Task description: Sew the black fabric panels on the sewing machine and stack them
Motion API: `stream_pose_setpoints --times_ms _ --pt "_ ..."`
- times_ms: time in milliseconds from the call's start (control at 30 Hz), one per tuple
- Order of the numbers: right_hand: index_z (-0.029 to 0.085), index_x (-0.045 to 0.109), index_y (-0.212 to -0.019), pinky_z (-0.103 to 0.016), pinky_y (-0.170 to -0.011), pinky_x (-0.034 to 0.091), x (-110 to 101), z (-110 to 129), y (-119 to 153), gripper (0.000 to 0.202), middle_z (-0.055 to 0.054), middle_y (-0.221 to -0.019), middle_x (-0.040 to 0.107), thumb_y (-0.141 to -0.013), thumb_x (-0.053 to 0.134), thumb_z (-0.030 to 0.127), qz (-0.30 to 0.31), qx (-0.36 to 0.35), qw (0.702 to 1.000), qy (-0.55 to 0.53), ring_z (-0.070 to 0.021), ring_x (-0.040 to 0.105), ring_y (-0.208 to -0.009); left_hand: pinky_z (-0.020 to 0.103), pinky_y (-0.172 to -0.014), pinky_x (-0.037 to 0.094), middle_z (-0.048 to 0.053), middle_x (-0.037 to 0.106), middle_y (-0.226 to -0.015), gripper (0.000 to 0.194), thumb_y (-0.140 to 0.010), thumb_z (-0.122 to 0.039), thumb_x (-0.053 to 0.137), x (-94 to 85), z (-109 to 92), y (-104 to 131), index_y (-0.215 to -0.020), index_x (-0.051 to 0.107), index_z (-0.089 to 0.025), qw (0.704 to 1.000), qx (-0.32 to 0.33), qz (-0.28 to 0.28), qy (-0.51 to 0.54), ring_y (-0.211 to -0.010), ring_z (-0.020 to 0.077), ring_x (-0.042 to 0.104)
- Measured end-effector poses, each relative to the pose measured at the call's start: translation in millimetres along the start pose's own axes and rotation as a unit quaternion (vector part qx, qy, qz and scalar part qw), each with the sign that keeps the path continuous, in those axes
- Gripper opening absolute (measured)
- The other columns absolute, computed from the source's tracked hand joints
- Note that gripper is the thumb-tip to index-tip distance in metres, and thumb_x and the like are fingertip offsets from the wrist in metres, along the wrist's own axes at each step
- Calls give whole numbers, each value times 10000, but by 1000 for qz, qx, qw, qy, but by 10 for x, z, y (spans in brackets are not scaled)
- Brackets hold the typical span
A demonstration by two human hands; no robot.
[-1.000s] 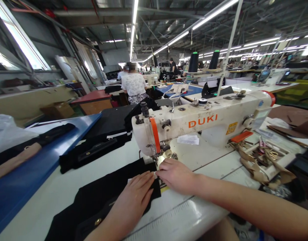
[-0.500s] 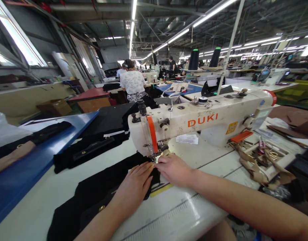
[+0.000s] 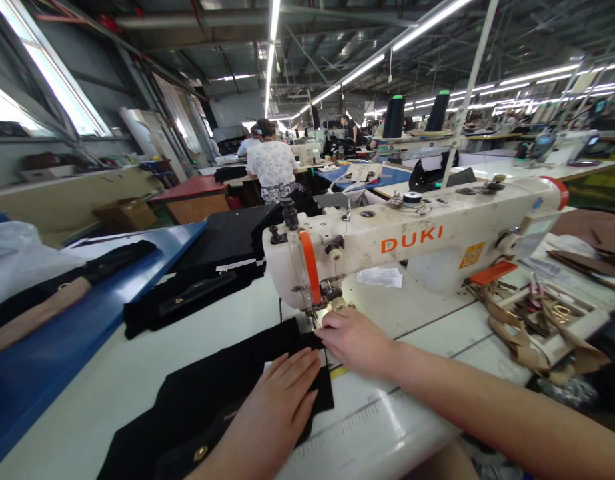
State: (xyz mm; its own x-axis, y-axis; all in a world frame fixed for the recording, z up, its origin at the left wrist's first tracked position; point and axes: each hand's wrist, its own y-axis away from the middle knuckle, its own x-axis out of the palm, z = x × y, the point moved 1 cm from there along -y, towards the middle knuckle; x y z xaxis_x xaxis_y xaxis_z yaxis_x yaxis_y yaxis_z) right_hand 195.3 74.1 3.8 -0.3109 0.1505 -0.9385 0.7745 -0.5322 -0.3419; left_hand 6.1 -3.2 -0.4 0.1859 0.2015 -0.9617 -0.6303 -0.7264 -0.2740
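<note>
A black fabric piece [image 3: 197,377] with a dark strap and a gold-coloured fitting lies on the white machine table, its far end beside the needle area. My left hand [image 3: 282,390] rests flat on it, fingers stretched out. Part of a small white patch shows by those fingers. Close to the presser foot [image 3: 315,319] of the white sewing machine [image 3: 352,230], my right hand [image 3: 355,341] has its fingers bent and pressed together. Whatever those fingertips hold, if anything, is hidden. A lamp glows behind them.
Another black piece [image 3: 192,298] lies left of the machine, near a blue board [image 3: 112,293]. To the right, a tray [image 3: 572,327] contains straps and metal fittings. Thread cones [image 3: 393,119] stand behind. A person [image 3: 273,160] sits further back, facing away.
The black fabric and my left hand have come back toward me, away from the needle. My right hand stays by the presser foot. The view has shifted slightly.
</note>
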Motion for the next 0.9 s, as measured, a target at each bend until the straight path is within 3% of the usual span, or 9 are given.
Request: stream_pose_setpoints --times_ms 533,900 --pt "142 653 -900 -331 -819 415 29 -151 -77 203 -79 -903 662 -967 464 174 -16 59 998 4 -205 563 -879 421 -1060 428 76 604 -1332 390 -955 -281 452 34 244 -194 -1326 544 -204 999 -19 6 41 -1243 207 543" --pt "150 651 -872 -325 -730 410 -30 -35 -3 160 -61 -856 643 -940 506 160 4 4 1000 1 -189 550 -817 437 -1043 447 91 616 -1313 388 -961 -275 415 74 372 -296 -1306 561 -174 999 -20 -11 41 -1220 219 560"
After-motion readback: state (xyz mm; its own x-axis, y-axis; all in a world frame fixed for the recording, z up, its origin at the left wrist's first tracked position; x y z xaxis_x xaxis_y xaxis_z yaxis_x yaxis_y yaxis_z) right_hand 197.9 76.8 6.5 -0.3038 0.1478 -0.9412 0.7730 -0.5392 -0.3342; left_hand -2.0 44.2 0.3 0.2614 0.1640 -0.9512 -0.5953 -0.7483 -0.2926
